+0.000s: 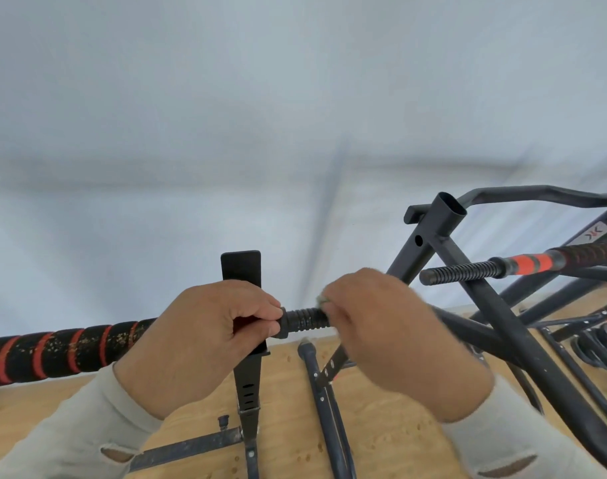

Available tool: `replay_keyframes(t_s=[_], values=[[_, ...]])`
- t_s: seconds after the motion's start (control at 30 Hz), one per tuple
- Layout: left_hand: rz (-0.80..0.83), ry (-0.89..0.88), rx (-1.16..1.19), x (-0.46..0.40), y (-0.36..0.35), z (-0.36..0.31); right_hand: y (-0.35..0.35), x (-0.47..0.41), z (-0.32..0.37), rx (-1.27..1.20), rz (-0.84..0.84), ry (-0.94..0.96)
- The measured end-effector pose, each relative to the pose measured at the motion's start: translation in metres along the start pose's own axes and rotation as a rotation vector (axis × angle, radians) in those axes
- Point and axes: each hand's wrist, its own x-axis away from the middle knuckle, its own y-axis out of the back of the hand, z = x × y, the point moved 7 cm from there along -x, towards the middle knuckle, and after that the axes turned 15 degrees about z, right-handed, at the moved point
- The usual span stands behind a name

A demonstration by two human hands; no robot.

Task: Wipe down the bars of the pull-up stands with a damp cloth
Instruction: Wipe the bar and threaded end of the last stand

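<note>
A black bar with red spiral wrap (53, 354) runs in from the left and ends in a ribbed black tip (304, 321). My left hand (198, 344) grips the bar just left of that tip. My right hand (392, 333) closes around the tip's right end, and a small piece of greenish cloth (323, 301) shows between its fingers. Most of the cloth is hidden inside the hand.
A black upright post (241, 267) stands behind my left hand. To the right stands another black stand frame (447, 223) with an orange-and-black bar (523, 266) ending in a ribbed tip. Loose black tubes (316, 375) lie on the wooden floor (288, 402). A white wall fills the background.
</note>
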Motion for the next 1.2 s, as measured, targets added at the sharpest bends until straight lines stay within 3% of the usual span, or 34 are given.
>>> replay_keyframes(t_s=[0.1, 0.2, 0.33, 0.53, 0.63, 0.8, 1.0, 1.13, 1.2], values=[[0.022, -0.021, -0.016, 0.000, -0.001, -0.002, -0.018, -0.005, 0.029, -0.064, -0.124, 0.104], [-0.004, -0.018, -0.004, 0.000, 0.001, -0.001, -0.015, 0.005, 0.009, -0.079, -0.105, 0.152], [-0.020, 0.000, 0.012, 0.000, 0.000, 0.002, 0.001, 0.017, -0.034, 0.035, -0.066, -0.017], [0.001, -0.023, 0.004, 0.000, 0.000, -0.003, -0.016, 0.001, 0.036, -0.059, -0.142, 0.100], [-0.005, -0.013, -0.004, 0.000, 0.001, -0.002, -0.009, 0.006, 0.026, -0.058, -0.181, 0.134], [-0.021, 0.012, -0.006, 0.000, 0.000, 0.001, 0.007, -0.004, -0.042, -0.106, -0.007, -0.166], [0.009, -0.009, -0.004, -0.001, -0.001, 0.000, -0.019, -0.008, 0.034, -0.068, -0.133, 0.076], [-0.005, 0.009, -0.011, 0.000, 0.001, 0.001, -0.004, 0.004, -0.003, -0.038, -0.130, 0.075], [-0.003, 0.016, -0.003, 0.000, 0.000, 0.001, 0.006, 0.014, -0.036, -0.075, -0.049, -0.057]])
